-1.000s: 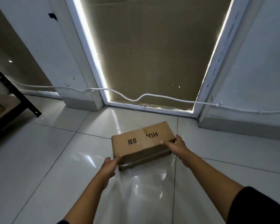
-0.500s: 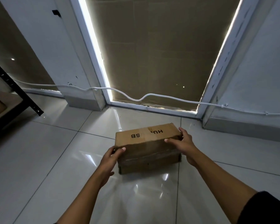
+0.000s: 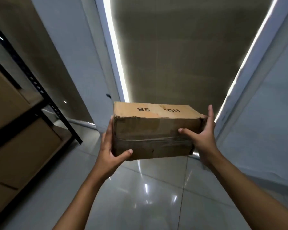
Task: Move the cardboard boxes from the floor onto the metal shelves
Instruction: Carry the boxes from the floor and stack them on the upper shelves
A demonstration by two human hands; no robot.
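Observation:
A small brown cardboard box (image 3: pixel 154 132) with black letters on its top and tape across its front hangs in the air in front of me, well above the floor. My left hand (image 3: pixel 112 151) clasps its left end, thumb under the lower front corner. My right hand (image 3: pixel 202 138) clasps its right end, thumb on the front face. The black metal shelves (image 3: pixel 45 103) stand at the left, apart from the box.
Large cardboard boxes (image 3: pixel 22 151) fill the shelf levels at the left. A glossy white tile floor (image 3: pixel 148 196) spreads below. Straight ahead is a doorway covered with cardboard sheet (image 3: pixel 181 55), with light along its white frame. White walls stand on both sides.
Both hands have lifted the box from the floor up to chest height. The view has swung up and left, bringing the shelves and their boxes closer at the left.

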